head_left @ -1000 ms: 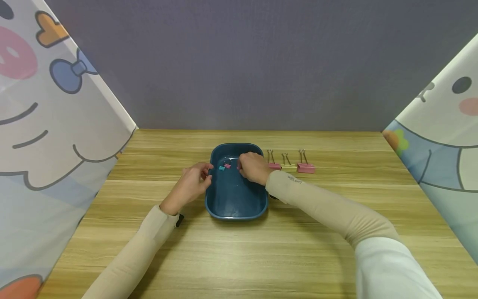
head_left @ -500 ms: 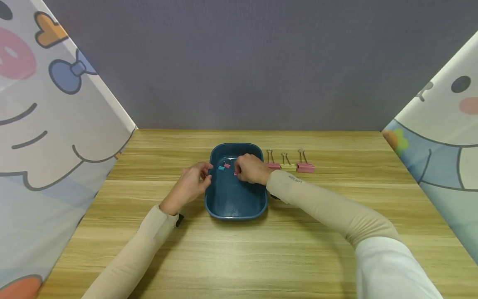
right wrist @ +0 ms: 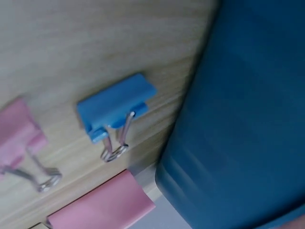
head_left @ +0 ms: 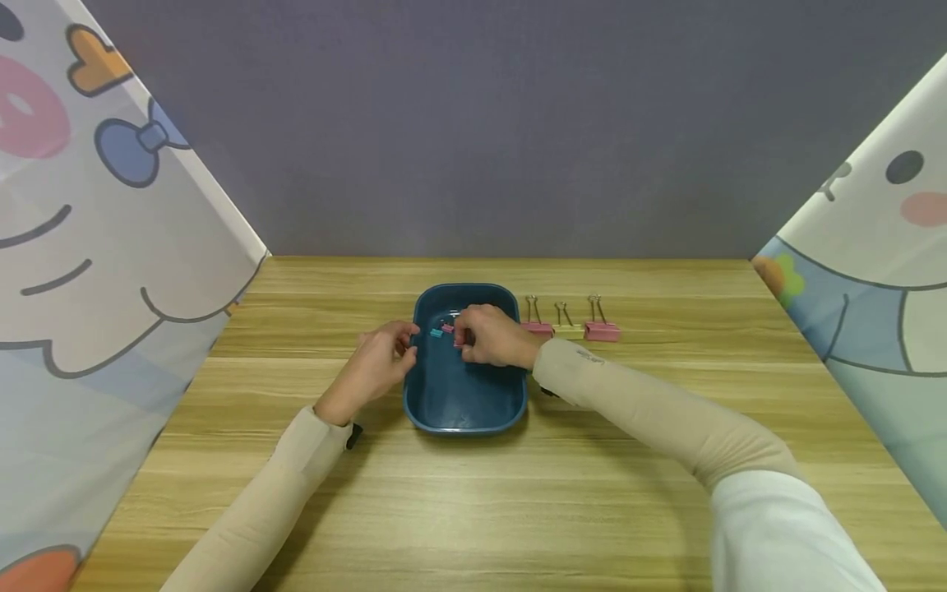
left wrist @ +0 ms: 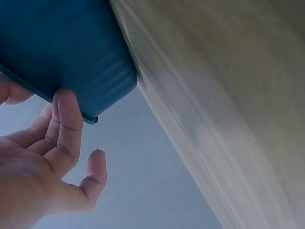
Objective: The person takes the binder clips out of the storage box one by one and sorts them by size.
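A dark blue tray (head_left: 464,403) stands on the wooden table. Inside it, my right hand (head_left: 494,335) pinches a small pink binder clip (head_left: 458,344) between thumb and fingertips, low over the tray floor. Just left of that lie a small teal binder clip (head_left: 436,334) and another small pink clip (head_left: 447,328). At the tray's left rim is my left hand (head_left: 377,359); in the left wrist view its loosely bent fingers (left wrist: 69,114) touch the wall at the rim, the thumb held apart.
Right of the tray, a large pink binder clip (head_left: 538,330), a yellow one (head_left: 568,332) and a second pink one (head_left: 602,331) stand in a row. The right wrist view shows a blue binder clip (right wrist: 114,106) beside the tray wall. A grey panel (head_left: 510,131) rises behind the table.
My right hand has moved left across the tray, and the small pink clip at its fingertips has come into view and shifted left with it. The left hand stays at the rim.
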`<state>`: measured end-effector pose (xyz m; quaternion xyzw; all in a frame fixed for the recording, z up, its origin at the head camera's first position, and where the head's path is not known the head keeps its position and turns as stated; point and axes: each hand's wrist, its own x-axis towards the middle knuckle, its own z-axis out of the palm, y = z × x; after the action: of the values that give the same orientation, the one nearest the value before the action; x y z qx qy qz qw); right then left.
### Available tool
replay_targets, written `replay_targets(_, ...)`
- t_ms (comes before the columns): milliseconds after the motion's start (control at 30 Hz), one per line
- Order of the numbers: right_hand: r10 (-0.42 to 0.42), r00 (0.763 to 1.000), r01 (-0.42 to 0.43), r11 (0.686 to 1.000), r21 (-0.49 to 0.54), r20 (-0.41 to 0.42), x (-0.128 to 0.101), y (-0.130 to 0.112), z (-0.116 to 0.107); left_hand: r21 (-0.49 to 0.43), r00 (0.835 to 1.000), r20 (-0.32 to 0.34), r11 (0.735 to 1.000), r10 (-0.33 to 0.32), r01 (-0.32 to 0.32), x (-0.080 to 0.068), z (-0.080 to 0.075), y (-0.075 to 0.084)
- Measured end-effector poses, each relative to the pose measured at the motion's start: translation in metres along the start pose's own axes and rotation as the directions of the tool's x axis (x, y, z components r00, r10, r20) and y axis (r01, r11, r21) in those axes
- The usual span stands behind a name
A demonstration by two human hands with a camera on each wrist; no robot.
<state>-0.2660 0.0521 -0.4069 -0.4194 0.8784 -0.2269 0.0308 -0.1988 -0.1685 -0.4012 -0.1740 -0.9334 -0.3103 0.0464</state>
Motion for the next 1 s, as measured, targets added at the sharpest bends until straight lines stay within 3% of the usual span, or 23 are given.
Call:
replay_targets(367, -0.206, 0.974, 0.213, 0.973, 0.083, -0.091, -0.019, -0.006, -0.009, 0.007, 1.000, 0.000, 1.000, 0.001, -0.001, 0.001, 0.000, 0.001)
replay_targets(1000, -0.296, 0.937, 0.311, 0.948, 0.058, -0.185, -0.059, -0.007, -0.038, 0.010, 1.000, -0.003, 1.000, 0.000, 0.000, 0.000, 0.000, 0.002)
